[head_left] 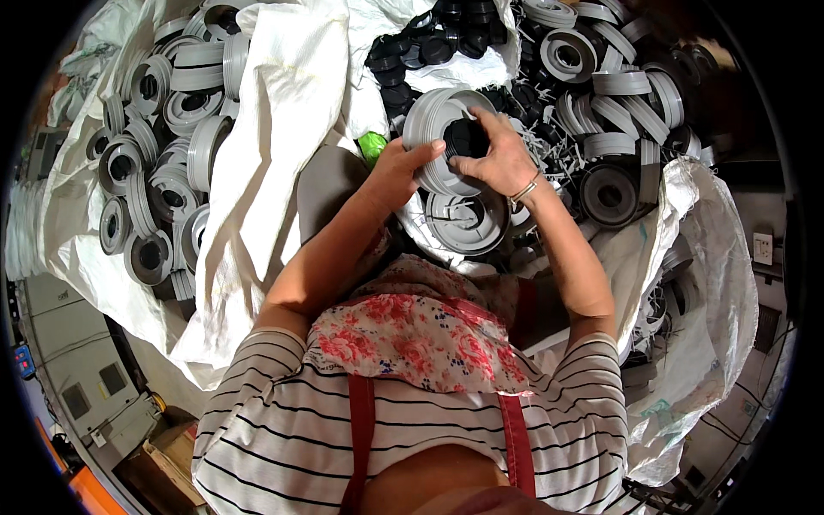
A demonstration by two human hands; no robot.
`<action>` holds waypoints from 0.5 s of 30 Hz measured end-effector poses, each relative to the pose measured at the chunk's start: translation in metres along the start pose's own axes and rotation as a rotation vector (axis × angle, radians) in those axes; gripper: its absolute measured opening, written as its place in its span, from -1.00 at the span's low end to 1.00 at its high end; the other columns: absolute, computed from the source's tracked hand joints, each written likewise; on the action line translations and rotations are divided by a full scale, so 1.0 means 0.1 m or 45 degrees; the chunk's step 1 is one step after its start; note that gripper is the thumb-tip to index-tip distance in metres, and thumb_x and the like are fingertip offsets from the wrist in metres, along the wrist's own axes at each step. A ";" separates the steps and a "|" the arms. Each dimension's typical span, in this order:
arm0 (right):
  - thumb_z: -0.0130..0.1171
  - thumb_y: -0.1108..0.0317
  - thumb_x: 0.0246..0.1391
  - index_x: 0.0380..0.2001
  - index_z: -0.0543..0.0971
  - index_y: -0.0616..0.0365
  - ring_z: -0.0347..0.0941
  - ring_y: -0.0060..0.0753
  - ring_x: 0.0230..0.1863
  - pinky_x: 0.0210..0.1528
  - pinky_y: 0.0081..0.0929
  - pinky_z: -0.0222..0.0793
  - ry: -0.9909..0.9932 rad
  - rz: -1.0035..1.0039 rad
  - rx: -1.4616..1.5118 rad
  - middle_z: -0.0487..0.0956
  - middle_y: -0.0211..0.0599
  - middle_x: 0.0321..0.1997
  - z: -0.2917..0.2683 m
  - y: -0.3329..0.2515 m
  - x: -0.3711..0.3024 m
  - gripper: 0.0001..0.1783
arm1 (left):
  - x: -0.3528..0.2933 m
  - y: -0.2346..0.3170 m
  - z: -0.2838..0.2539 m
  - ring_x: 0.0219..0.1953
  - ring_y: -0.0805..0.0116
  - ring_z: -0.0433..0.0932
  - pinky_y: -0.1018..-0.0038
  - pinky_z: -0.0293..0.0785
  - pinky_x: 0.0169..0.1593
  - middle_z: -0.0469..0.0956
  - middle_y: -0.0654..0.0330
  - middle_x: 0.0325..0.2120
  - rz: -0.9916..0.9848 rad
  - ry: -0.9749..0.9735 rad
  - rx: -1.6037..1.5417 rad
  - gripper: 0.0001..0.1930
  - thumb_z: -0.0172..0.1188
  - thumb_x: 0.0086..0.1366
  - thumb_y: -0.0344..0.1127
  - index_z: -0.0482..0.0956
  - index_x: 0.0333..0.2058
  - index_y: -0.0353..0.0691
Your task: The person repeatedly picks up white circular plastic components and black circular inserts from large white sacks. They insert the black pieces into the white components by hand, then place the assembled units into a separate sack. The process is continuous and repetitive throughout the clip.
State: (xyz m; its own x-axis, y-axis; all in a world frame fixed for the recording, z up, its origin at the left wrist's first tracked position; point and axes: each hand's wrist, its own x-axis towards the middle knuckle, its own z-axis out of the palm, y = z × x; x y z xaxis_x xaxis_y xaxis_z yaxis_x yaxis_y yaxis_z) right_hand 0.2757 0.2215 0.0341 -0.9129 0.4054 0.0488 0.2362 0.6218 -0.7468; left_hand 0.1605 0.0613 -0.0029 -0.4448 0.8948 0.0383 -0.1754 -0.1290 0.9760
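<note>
Both my hands are at a grey ribbed plastic ring (429,120), held tilted in front of me. My left hand (400,172) grips its near left edge, thumb across the rim. A black round plastic cap (464,142) sits in the ring's opening. Around this cap curl the fingers and thumb of my right hand (502,156), its wrist wearing a bracelet. How firmly the cap sits in the ring cannot be made out. Just below, another grey ring-shaped part (468,221) lies face up with thin grey scraps inside.
At left, a white woven sack (275,112) holds many grey rings with black centres (172,193). More grey rings (614,120) and thin plastic scraps are heaped at right. Black caps (438,47) lie on white sheeting ahead. Another sack (704,257) stands at right.
</note>
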 end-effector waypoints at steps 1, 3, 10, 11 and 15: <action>0.41 0.22 -0.31 0.03 0.34 0.29 0.39 -0.06 -0.04 0.01 -0.39 0.32 -0.020 -0.023 -0.125 0.37 0.09 -0.05 -0.01 -0.03 -0.03 -0.21 | -0.01 0.07 0.04 -0.36 0.52 0.54 0.59 0.49 -0.27 0.53 0.24 -0.34 -0.235 0.026 -0.343 -0.69 0.15 0.22 -0.24 0.47 -0.18 -0.38; 0.43 0.25 -0.36 0.00 0.32 0.33 0.31 0.01 -0.07 0.00 -0.32 0.30 -0.083 -0.031 -0.198 0.27 0.02 -0.12 -0.03 -0.12 -0.07 -0.19 | -0.03 0.15 0.06 -0.34 0.50 0.54 0.56 0.51 -0.25 0.53 0.22 -0.33 -0.293 0.030 -0.442 -0.67 0.16 0.21 -0.23 0.46 -0.17 -0.39; 0.41 0.40 -0.42 0.06 0.24 0.30 0.23 0.07 -0.04 0.08 -0.24 0.23 -0.182 -0.595 -0.564 0.28 -0.01 -0.06 -0.03 -0.12 -0.19 -0.12 | -0.06 0.22 -0.05 -0.36 0.41 0.57 0.50 0.54 -0.26 0.54 0.15 -0.30 -0.537 -0.053 -0.406 -0.52 0.23 0.14 -0.12 0.44 -0.10 -0.40; 0.41 0.41 -0.44 0.07 0.26 0.25 0.22 0.05 -0.03 0.07 -0.23 0.24 -0.193 -0.624 -0.574 0.28 -0.05 -0.05 -0.03 -0.10 -0.20 -0.12 | -0.04 0.20 -0.10 -0.35 0.40 0.57 0.49 0.54 -0.26 0.54 0.15 -0.29 -0.550 -0.101 -0.426 -0.52 0.23 0.14 -0.13 0.44 -0.09 -0.40; 0.43 0.39 -0.42 0.02 0.36 0.18 0.26 -0.02 -0.02 0.05 -0.28 0.26 -0.116 -0.471 -0.433 0.34 -0.09 -0.10 0.00 -0.16 -0.23 -0.20 | -0.07 0.22 -0.06 -0.29 0.40 0.56 0.48 0.54 -0.24 0.52 0.14 -0.24 -0.429 -0.131 -0.431 -0.53 0.23 0.14 -0.18 0.43 -0.08 -0.40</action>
State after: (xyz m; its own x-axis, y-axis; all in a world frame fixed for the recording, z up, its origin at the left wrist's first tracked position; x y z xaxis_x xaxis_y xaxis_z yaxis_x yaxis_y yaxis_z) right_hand 0.2934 0.2023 0.0452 -0.9775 0.0662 0.2001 -0.0273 0.9017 -0.4315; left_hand 0.1546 0.0493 0.0169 -0.2281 0.9460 -0.2305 -0.5784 0.0588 0.8137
